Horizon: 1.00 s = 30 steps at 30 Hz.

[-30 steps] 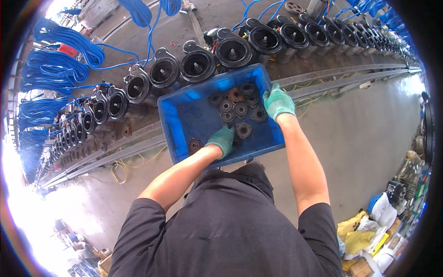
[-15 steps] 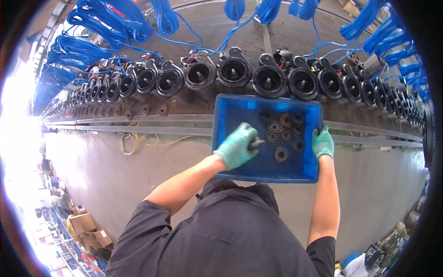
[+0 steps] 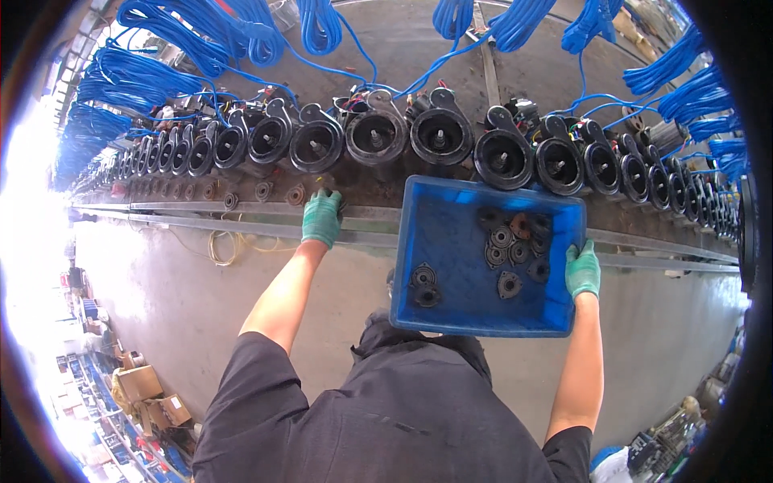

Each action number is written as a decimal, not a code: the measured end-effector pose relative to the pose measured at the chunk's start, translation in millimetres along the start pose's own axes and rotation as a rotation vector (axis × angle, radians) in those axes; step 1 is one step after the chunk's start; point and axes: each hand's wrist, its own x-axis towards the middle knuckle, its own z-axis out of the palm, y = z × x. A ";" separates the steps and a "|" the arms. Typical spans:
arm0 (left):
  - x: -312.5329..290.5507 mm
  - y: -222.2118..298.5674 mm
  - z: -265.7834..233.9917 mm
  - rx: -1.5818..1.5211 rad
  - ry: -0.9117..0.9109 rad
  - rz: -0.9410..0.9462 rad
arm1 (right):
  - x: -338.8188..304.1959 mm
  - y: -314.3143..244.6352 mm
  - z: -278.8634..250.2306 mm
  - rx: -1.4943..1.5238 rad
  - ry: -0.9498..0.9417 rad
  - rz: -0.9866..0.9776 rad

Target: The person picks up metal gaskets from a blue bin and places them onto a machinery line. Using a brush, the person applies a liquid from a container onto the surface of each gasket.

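No legible text or numbers; cardboard boxes [image 3: 139,383] at left perhaps too blurred.

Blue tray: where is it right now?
In the head view, the blue tray sits right of centre, below the row of black housings, with the right hand at its right edge.

One blue bin [image 3: 463,241] is holding two round flanged parts [image 3: 427,296] at its left and roughly nine more at its right, some overlapping past exact counting. One left hand [image 3: 322,219] and one right hand [image 3: 583,272] are showing. At least four similar parts [image 3: 296,193], fifteen black housings [image 3: 440,138] and ten blue cable coils [image 3: 320,28] are lying outside.
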 end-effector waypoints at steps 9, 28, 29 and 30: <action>7.4 49.0 -4.1 -0.127 -0.036 0.107 | -2.9 -1.6 -4.8 0.017 0.006 0.013; 10.2 87.3 20.9 -0.296 -0.043 0.055 | 4.0 -4.2 -13.4 0.043 -0.039 -0.036; 4.7 90.9 10.8 -0.346 -0.019 0.060 | 7.4 -4.2 -12.0 0.048 -0.029 -0.051; -0.9 92.9 4.6 -0.380 -0.017 0.019 | 7.5 -5.6 -15.3 0.050 -0.042 -0.060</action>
